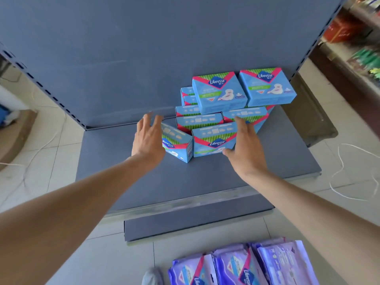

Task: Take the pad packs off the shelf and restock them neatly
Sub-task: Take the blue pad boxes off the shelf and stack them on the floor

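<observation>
The person is reaching both hands toward the blue pad packs (222, 112), which are sitting in an untidy pile at the back right of the grey shelf (144, 182). The left hand (149, 138) is spread open against the side of one tilted pack (178, 147), and the right hand (244, 147) is open too, flat beside the front pack (213, 140); neither is gripping anything yet. I think both palms should be pressing the front packs together evenly before lifting, because the two top packs (244, 89) are leaning and could be sliding off.
</observation>
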